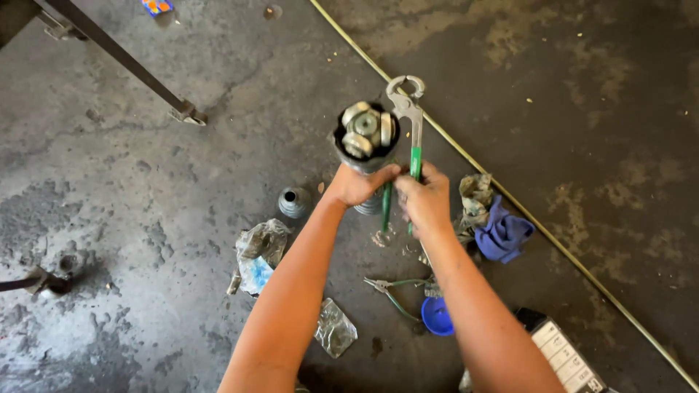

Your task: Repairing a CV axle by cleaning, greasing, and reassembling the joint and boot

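Note:
My left hand (354,185) grips an upright drive shaft just below its top, where a tripod joint (366,128) with metal rollers sits inside a black rubber boot. My right hand (426,198) is closed on the green handles of steel pincers (409,109), whose round jaws point up beside the joint, shut and holding nothing. The lower part of the shaft is hidden behind my hands.
On the stained concrete floor lie a small rubber boot (293,201), crumpled plastic bags (259,251), a blue rag (502,233), green-handled pliers (397,291), a blue cap (437,316) and a case (564,356). A yellow painted line (553,240) crosses diagonally; a metal frame leg (131,65) stands top left.

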